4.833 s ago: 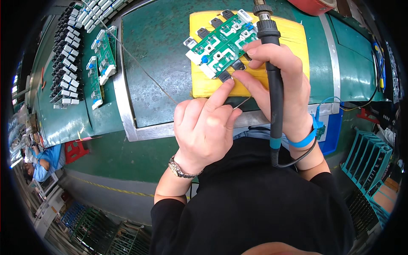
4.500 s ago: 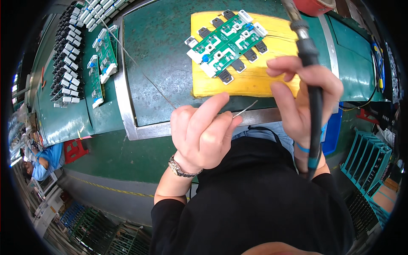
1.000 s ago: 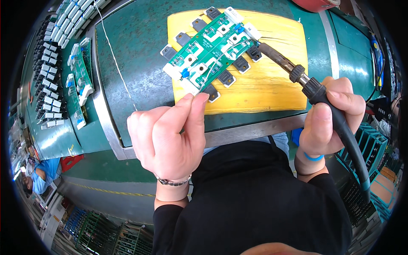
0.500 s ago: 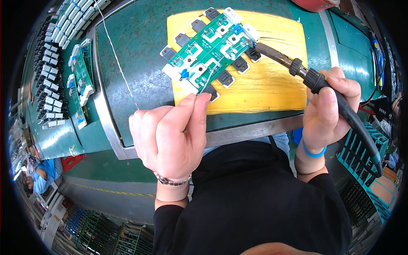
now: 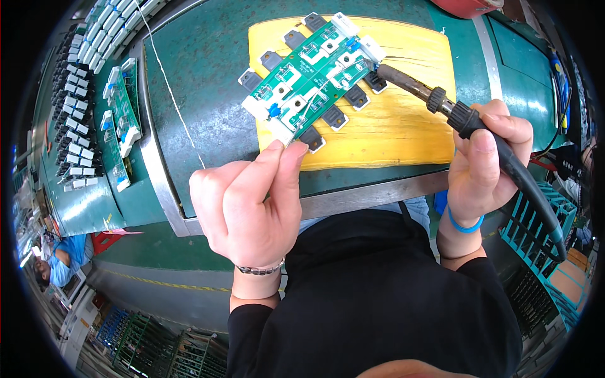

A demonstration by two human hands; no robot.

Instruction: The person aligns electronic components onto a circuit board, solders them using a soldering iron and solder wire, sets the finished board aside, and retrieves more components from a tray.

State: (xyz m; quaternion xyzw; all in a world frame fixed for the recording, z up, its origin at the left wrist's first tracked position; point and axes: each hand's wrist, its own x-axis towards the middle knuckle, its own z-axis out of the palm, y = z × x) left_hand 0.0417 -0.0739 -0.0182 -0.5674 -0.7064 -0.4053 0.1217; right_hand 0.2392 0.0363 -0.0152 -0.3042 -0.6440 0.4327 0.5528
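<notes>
Green circuit board (image 5: 312, 75) flat on yellow pad (image 5: 403, 120), green counter (image 5: 208, 75); left hand (image 5: 246, 201) fingers pinched on solder wire at board's near end; right hand (image 5: 482, 167) fingers clamped round soldering iron (image 5: 441, 104), tip at board's far end; likely risk: iron slipping, scorching pad

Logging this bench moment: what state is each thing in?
Circuit board: flat on the yellow pad.
Soldering iron: in the right hand, tip at the board's right end.
Solder wire: pinched by the left hand.
Spare boards: lying at left.
</notes>
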